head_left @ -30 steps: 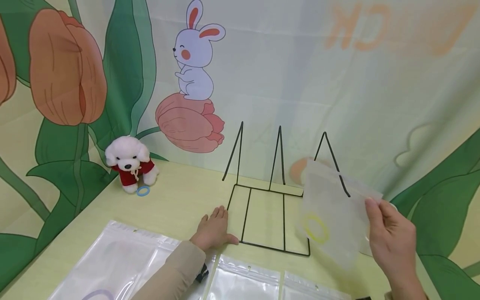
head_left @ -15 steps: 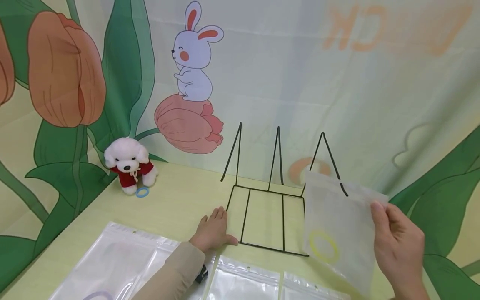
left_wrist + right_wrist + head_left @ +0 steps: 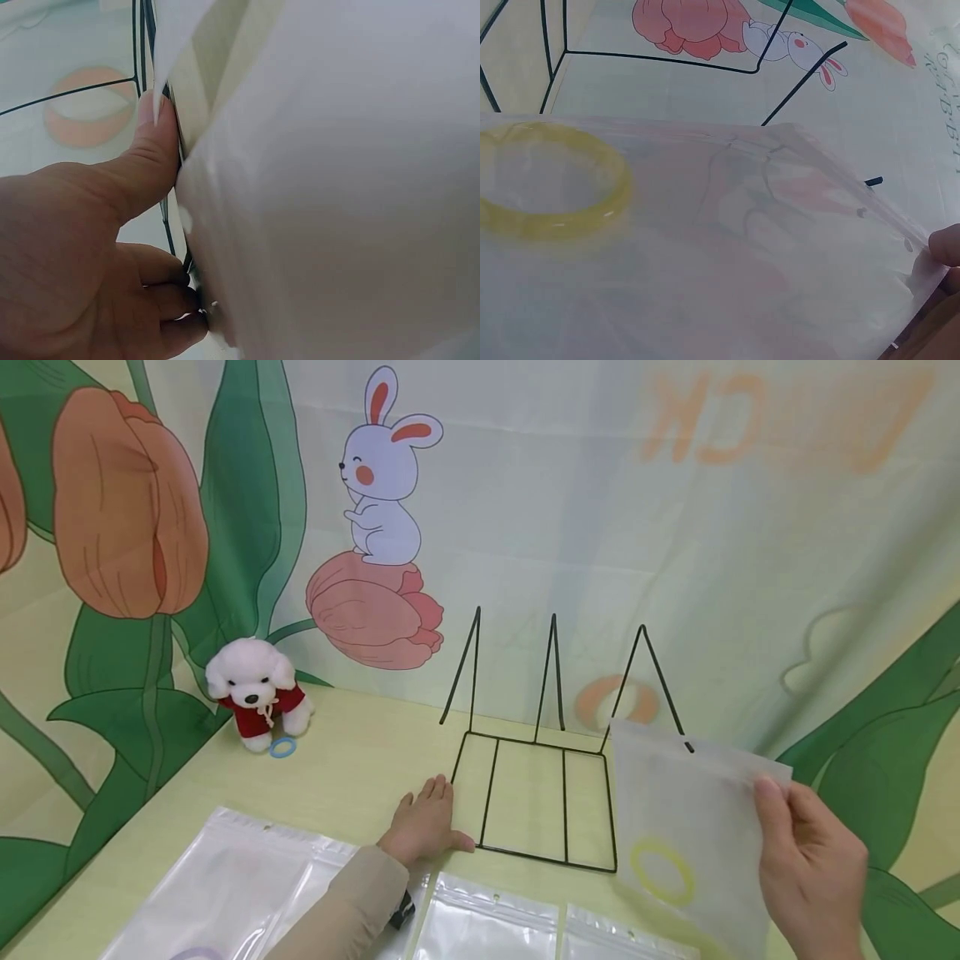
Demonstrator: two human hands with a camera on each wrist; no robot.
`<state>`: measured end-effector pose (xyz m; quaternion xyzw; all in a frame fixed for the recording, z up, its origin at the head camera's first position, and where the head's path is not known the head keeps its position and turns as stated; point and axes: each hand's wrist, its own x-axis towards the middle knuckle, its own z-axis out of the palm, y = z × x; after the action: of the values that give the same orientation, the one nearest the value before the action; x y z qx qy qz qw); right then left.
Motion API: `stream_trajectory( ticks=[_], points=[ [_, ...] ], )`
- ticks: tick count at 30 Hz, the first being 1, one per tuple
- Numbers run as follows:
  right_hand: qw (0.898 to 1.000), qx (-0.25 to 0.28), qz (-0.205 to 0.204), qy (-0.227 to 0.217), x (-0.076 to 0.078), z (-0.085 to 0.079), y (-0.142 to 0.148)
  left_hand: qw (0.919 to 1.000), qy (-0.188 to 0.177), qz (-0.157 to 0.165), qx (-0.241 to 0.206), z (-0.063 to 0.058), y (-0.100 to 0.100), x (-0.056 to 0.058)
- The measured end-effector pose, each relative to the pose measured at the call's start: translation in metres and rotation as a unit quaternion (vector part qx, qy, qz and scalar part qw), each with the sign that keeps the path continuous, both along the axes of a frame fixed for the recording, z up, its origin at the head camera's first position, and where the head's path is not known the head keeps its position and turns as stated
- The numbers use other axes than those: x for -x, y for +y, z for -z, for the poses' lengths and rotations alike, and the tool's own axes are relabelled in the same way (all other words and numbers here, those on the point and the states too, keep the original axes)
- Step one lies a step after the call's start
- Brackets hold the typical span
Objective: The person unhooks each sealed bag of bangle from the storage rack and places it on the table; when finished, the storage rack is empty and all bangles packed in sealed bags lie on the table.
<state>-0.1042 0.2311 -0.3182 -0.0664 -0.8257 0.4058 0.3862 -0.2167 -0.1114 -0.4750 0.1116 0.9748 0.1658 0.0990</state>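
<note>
My right hand (image 3: 813,860) pinches the upper right corner of a translucent zip bag (image 3: 697,802). A yellow ring (image 3: 663,872) lies inside the bag. The black wire rack (image 3: 566,806) stands on the table with three slanting hook arms. The right arm's tip (image 3: 690,749) pokes out through the bag's top strip; the right wrist view also shows this tip (image 3: 874,181) coming through the film. My left hand (image 3: 423,827) rests at the rack's left side, fingers along the side wire and thumb at the front corner.
Several clear zip bags (image 3: 487,927) lie along the table's front, one with a purple ring (image 3: 197,953). At the back left stands a white toy dog (image 3: 251,672) in a red top, a blue ring (image 3: 282,747) before it. A printed curtain (image 3: 525,485) hangs behind the rack.
My right hand has moved right and down with the bag. The hook tip, earlier seen against the bag with more of its arm, now shows just at the top strip. The left hand stays put.
</note>
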Motion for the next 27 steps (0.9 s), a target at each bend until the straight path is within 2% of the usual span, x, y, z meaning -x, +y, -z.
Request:
stream_trajectory(
  ticks=[19, 27],
  points=[
    [0.997, 0.019, 0.005, 0.076, -0.02, -0.003, -0.007, 1.0, 0.003, 0.005, 0.005, -0.005, 0.001, -0.001],
    [0.995, 0.011, 0.056, 0.076, -0.039, -0.005, -0.006, 0.9999, 0.002, 0.008, 0.008, 0.0, 0.0, 0.003]
  ],
)
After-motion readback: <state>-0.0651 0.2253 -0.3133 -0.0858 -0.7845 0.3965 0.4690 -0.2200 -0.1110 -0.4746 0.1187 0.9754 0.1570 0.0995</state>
